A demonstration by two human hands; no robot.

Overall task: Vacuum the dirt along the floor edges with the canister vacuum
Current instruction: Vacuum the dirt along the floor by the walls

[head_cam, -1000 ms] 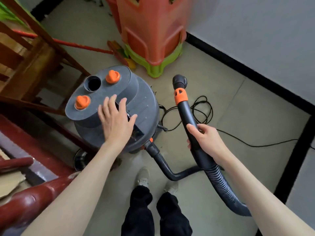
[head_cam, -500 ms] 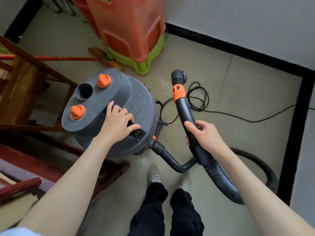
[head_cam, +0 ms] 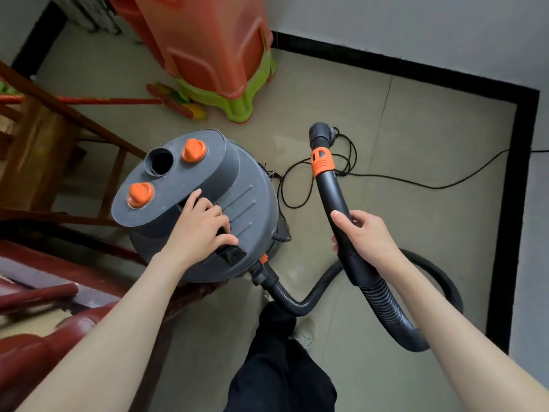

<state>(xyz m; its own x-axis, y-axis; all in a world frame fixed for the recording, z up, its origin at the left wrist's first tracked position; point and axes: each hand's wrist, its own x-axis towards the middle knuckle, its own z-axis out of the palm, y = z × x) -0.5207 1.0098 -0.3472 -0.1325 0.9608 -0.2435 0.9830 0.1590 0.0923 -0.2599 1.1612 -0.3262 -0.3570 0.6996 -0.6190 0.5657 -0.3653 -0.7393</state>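
Right grip (head_cam: 367, 237) wraps the stiff wand (head_cam: 332, 200); left grip (head_cam: 199, 224) curls into the bulky, probably heavy canister (head_cam: 246, 209) top handle.

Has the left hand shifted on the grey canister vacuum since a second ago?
Yes. The left hand slid from beside the orange knob toward the hose end, fingers curling into the grey canister vacuum's handle recess.

Canister vacuum (head_cam: 237, 203) is seen in dark grey, with two orange knobs (head_cam: 193, 150) on its lid. Wand handle (head_cam: 335, 209) is black, banded by an orange collar (head_cam: 322, 160), and a black ribbed hose (head_cam: 389, 310) is attached. Black power cord (head_cam: 416, 181) is laid over beige floor tiles (head_cam: 430, 129), which are edged by a black skirting strip (head_cam: 514, 203) under a pale grey wall (head_cam: 416, 31). Stacked stools (head_cam: 208, 49) are seen in orange-red over lime green. Broom (head_cam: 118, 100) handle is red. Trousers (head_cam: 282, 379) are black, chair (head_cam: 44, 138) brown wood.
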